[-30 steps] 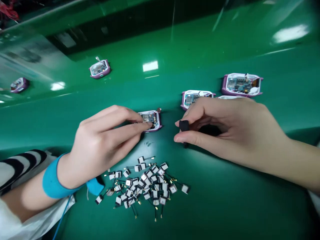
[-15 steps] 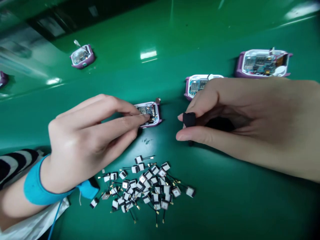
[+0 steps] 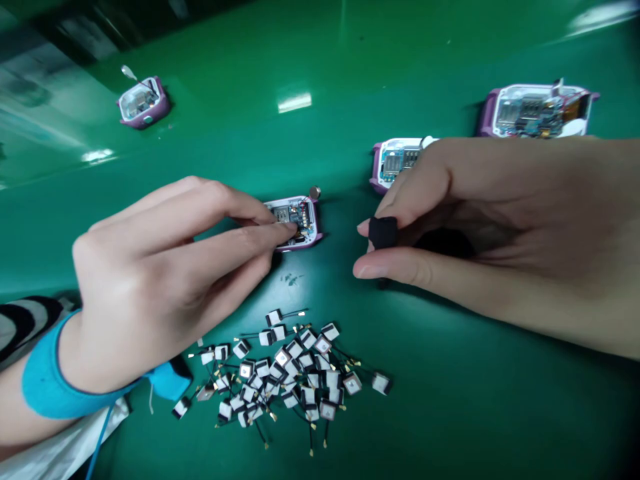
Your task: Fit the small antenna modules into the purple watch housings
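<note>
Casing (image 3: pixel 308 219), beneath the left grip (image 3: pixel 145 273) (clamped or not, I cannot tell), could skid if pressed off-centre, snagging its disc (image 3: pixel 315 193), while the right grip (image 3: pixel 495 227) pinches a black piece (image 3: pixel 383 232).

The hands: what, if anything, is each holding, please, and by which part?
The left hand holds an open case at its left end; the right hand pinches a black object, gripped part unclear.

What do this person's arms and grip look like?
The left grip, gloveless, has a blue wristband with a thin blue cord below; white cloth and black-and-white striped cloth show nearby. The right grip is gloveless too.
</note>
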`<control>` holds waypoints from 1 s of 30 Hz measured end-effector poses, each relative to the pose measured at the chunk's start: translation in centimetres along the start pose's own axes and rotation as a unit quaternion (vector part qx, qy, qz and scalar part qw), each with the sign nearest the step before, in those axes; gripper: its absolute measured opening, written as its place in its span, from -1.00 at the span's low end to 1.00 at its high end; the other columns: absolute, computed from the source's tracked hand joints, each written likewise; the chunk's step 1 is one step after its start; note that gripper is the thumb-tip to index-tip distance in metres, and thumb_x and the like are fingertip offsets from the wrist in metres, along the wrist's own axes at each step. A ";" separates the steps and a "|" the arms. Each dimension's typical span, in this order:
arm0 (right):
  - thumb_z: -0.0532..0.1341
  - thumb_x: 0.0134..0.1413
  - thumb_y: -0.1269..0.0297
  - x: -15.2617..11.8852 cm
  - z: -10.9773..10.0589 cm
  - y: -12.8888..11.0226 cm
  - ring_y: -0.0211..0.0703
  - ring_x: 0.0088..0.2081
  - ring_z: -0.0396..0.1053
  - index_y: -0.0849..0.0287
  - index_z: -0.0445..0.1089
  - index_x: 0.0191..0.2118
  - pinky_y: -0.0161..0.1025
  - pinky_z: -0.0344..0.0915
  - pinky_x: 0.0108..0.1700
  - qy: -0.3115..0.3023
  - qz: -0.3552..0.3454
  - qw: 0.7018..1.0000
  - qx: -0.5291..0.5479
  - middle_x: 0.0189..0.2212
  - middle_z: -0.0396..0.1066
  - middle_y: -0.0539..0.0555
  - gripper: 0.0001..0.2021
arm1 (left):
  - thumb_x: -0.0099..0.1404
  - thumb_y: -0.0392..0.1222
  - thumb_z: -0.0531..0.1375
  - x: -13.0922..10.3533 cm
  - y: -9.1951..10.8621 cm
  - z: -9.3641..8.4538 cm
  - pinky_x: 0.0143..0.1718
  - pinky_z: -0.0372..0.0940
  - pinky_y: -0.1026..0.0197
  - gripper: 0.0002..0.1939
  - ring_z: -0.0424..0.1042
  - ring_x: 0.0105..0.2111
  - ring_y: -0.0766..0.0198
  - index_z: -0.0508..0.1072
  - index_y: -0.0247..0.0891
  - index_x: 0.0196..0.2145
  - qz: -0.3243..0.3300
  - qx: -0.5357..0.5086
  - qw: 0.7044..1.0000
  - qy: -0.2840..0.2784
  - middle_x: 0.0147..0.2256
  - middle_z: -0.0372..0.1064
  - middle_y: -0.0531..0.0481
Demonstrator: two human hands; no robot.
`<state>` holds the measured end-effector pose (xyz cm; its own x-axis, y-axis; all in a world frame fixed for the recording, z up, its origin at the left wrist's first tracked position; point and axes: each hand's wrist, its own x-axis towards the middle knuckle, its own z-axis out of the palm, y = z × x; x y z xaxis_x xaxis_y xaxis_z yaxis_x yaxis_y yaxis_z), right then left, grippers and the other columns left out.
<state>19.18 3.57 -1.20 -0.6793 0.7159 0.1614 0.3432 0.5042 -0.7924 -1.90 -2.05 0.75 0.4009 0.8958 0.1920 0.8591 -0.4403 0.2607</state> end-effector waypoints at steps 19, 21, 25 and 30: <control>0.17 0.00 0.12 0.0 -0.2 0.9 -0.45 -0.56 0.29 0.13 0.26 -0.42 -0.33 0.24 -0.56 -0.021 -0.038 0.999 -0.012 -0.52 0.34 -0.12 -0.81 | 0.21 -0.14 0.12 0.1 0.1 0.0 -0.36 0.26 0.15 -0.85 0.39 -0.32 0.25 0.49 -0.14 -0.36 -0.006 0.013 1.000 -0.003 -0.32 0.42 0.00; 0.17 0.00 0.11 0.0 -0.1 0.9 -0.45 -0.56 0.29 0.12 0.25 -0.42 -0.34 0.24 -0.56 -0.020 -0.033 0.999 -0.014 -0.52 0.34 -0.13 -0.81 | 0.21 -0.14 0.12 0.1 0.2 -0.1 -0.36 0.26 0.15 -0.85 0.39 -0.32 0.25 0.49 -0.12 -0.35 -0.008 0.013 1.000 -0.009 -0.31 0.42 0.01; 0.17 -0.01 0.12 0.1 -0.1 0.8 -0.40 -0.55 0.32 0.07 0.24 -0.43 -0.33 0.26 -0.55 -0.019 -0.023 0.999 -0.015 -0.51 0.36 -0.13 -0.83 | 0.20 -0.15 0.13 0.1 0.3 -0.3 -0.35 0.26 0.16 -0.85 0.39 -0.32 0.25 0.50 -0.14 -0.36 -0.014 0.007 1.000 -0.011 -0.31 0.42 -0.01; 0.18 -0.01 0.10 0.0 -0.1 0.7 -0.38 -0.55 0.34 0.06 0.20 -0.44 -0.31 0.31 -0.51 -0.017 -0.020 0.999 -0.022 -0.48 0.38 -0.14 -0.81 | 0.20 -0.16 0.14 0.3 0.1 -0.1 -0.36 0.25 0.18 -0.85 0.38 -0.33 0.27 0.51 -0.18 -0.36 -0.009 -0.003 1.000 -0.003 -0.31 0.42 -0.02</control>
<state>19.53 4.01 -1.69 -0.7146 0.6782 0.1716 0.3425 0.5530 -0.7595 -1.70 -1.89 0.93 0.3864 0.9042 0.1818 0.8647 -0.4238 0.2696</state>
